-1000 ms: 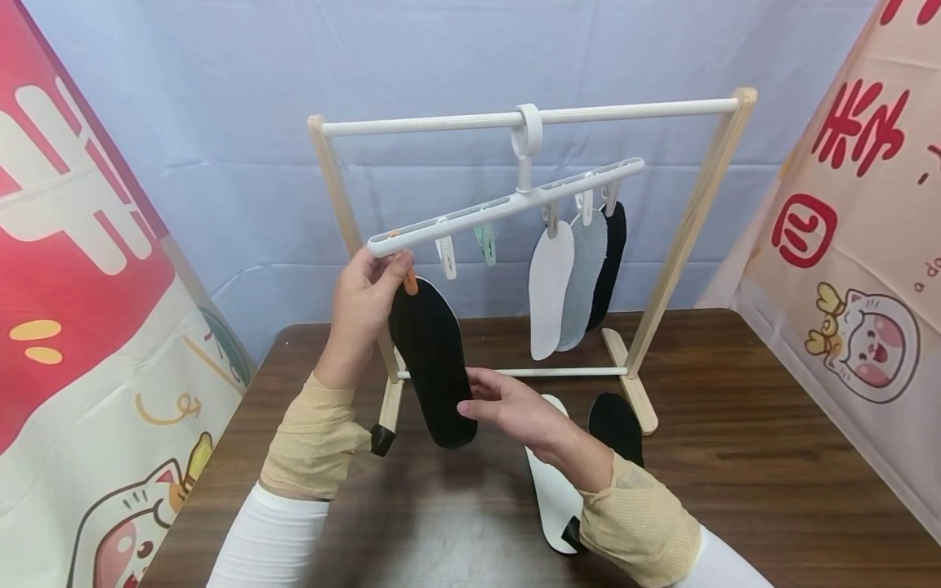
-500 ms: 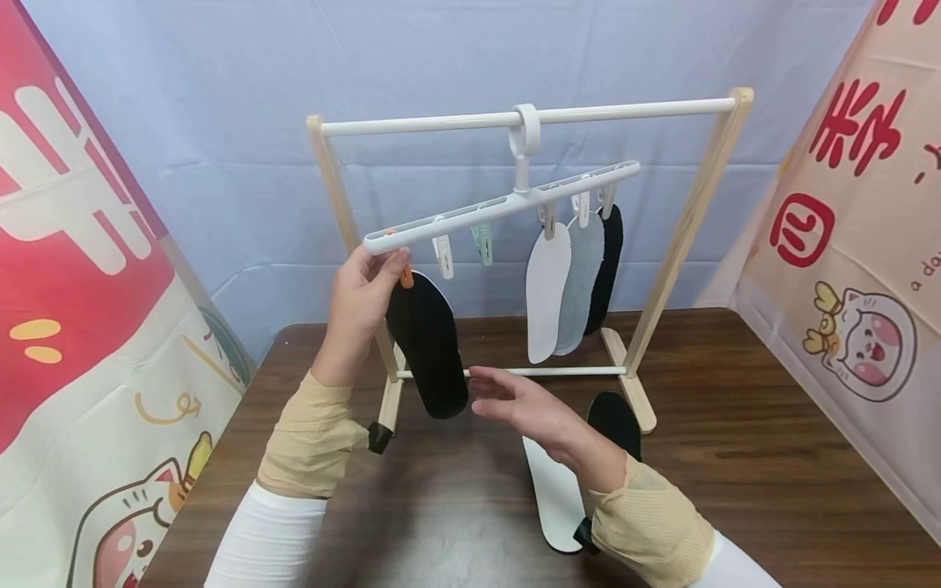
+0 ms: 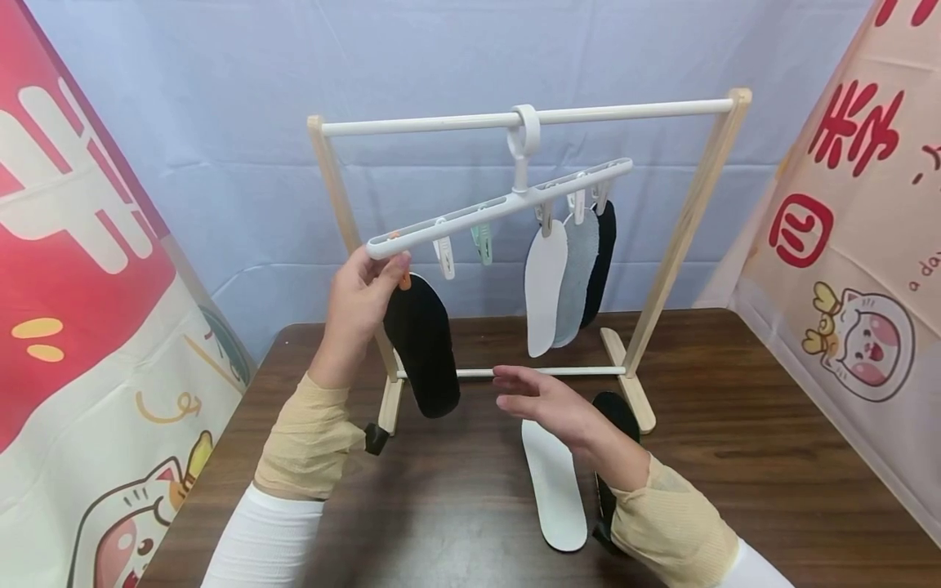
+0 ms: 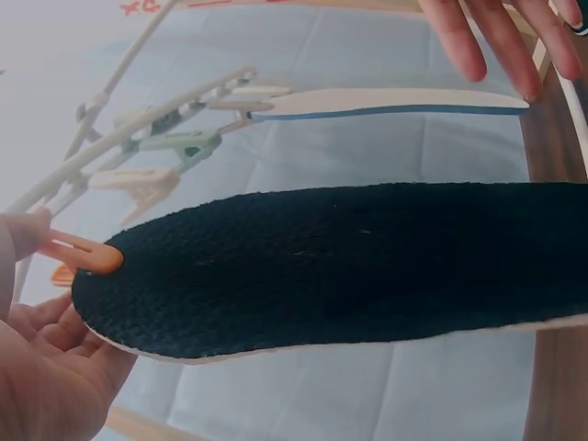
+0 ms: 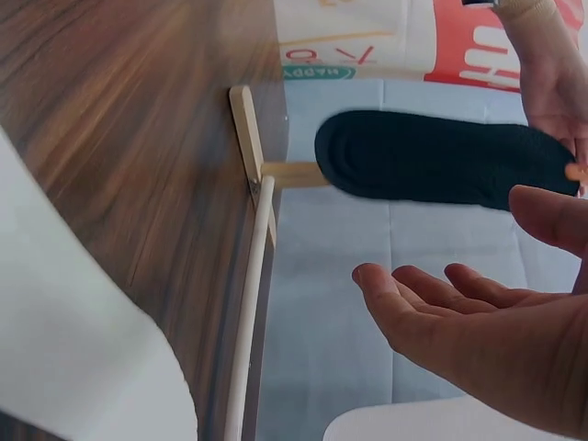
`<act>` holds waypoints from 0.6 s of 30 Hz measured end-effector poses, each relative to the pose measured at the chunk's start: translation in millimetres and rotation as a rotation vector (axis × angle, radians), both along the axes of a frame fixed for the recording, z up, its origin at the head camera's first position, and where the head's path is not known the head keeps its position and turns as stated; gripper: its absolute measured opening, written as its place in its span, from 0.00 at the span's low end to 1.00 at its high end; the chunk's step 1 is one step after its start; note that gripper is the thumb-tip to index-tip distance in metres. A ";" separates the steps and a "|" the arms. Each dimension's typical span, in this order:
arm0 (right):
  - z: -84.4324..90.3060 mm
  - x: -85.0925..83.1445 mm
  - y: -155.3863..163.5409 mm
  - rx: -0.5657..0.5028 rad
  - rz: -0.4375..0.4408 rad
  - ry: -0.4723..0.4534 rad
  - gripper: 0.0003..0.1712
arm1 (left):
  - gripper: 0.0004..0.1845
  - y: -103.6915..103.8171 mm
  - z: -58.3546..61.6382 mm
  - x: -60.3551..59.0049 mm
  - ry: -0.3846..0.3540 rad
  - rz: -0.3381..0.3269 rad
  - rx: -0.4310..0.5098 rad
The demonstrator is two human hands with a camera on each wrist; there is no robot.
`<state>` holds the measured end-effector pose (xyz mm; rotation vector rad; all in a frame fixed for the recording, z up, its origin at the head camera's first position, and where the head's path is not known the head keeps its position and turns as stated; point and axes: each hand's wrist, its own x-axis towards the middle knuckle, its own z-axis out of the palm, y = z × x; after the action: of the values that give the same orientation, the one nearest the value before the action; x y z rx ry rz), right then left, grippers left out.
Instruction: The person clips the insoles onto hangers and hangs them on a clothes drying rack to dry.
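At the left end of a white clip hanger (image 3: 520, 170), my left hand (image 3: 353, 302) pinches an orange clothespin (image 4: 96, 255) between thumb and fingers. A black insole (image 3: 422, 347) with a pale edge hangs from that clothespin, its upper end in the clip's jaws. Away to the right of the insole's lower end, my right hand (image 3: 562, 412) is held in the air with fingers extended, touching nothing. In the right wrist view its thumb and fingers are spread apart, with the black insole beyond them.
The hanger hooks on a wooden rack's white rail (image 3: 639, 111). From its right side hang white (image 3: 546, 290), grey (image 3: 577, 278) and black (image 3: 603, 261) insoles. White (image 3: 175, 235)-free words aside, a white clothespin (image 3: 444, 257) and green clothespin (image 3: 482, 243) hold nothing. A white insole (image 3: 555, 490) and a black insole (image 3: 616, 408) lie on the table.
My right hand has let go of the black insole's lower end and drawn away to the right. The insole now hangs free below. My left hand stays at the orange clothespin.
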<state>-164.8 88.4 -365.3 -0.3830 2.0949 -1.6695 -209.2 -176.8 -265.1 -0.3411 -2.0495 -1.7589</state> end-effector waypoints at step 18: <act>-13.9 0.3 44.4 -0.014 -0.059 0.004 0.33 | 0.24 -5.9 -7.4 4.8 -0.031 0.044 -0.063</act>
<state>-164.6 132.8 -379.2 -0.3320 2.1173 -1.7192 -204.4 -182.7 -272.5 -0.2870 -2.1216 -1.6872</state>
